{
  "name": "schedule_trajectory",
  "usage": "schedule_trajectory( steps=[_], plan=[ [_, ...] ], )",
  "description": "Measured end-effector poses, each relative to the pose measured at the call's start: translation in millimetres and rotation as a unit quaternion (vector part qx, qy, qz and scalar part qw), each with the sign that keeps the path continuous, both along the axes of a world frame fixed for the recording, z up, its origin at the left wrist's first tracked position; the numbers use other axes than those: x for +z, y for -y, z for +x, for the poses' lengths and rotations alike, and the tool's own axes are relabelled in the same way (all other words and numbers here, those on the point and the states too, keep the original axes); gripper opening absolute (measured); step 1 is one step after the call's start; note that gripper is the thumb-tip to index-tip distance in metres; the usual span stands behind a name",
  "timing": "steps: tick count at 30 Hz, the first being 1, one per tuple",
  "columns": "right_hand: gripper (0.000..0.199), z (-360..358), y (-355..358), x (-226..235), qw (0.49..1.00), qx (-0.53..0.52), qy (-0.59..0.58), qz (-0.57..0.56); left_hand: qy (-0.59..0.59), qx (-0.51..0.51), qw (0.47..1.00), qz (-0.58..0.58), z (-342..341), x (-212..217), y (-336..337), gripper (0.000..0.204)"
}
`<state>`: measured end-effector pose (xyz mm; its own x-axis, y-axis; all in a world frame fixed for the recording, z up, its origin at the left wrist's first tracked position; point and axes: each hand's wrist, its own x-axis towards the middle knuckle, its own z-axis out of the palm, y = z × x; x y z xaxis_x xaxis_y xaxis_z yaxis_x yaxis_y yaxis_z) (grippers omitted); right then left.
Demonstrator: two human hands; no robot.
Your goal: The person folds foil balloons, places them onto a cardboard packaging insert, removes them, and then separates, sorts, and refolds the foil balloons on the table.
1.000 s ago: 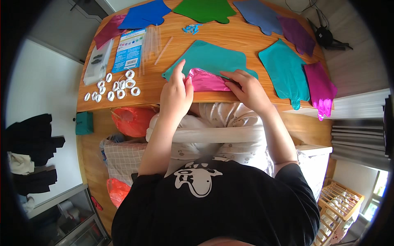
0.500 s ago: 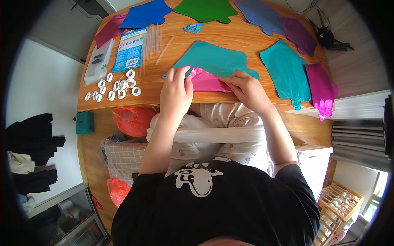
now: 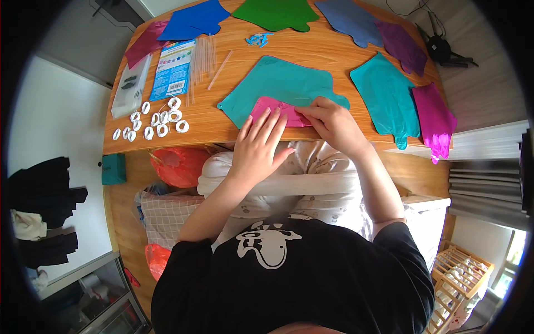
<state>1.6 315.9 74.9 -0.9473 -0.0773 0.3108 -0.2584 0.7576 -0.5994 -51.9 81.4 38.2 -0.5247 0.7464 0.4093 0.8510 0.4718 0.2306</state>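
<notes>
A flat teal foil balloon lies on the table in front of me. Pink foil covers its near part; whether this is a separate balloon or a folded flap, I cannot tell. My left hand is open, its fingers stretched out and fingertips resting on the left side of the pink foil. At the pink foil's right end, my right hand has thumb and fingers closed in a pinch on it. The curled fingers partly hide that end.
Around the wooden table lie more flat foil balloons: blue, green, grey-blue, purple, teal and magenta. White ribbon rolls, clear straws and small blue pieces are also there.
My left hand has gone from gripping the pink foil's left end to lying spread on it, shifting right and nearer me. The pink foil lies flatter. My right hand keeps its pinch.
</notes>
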Motion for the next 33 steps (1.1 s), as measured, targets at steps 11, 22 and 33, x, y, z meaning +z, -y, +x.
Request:
schedule_trajectory(
  steps=[11,22,33],
  plan=[
    [0.031,42,35,-22,0.975,-0.059,-0.151,0.154,-0.051,-0.028,0.998,-0.037,-3,-4,4,0.085],
    [0.022,67,1,-25,0.964,-0.188,-0.153,0.110,-0.063,-0.015,0.997,-0.031,0,-8,0,0.092],
    [0.029,21,-39,10,0.992,-0.128,-0.017,0.013,-0.051,-0.005,0.999,-0.014,1,-7,1,0.084]
  ],
)
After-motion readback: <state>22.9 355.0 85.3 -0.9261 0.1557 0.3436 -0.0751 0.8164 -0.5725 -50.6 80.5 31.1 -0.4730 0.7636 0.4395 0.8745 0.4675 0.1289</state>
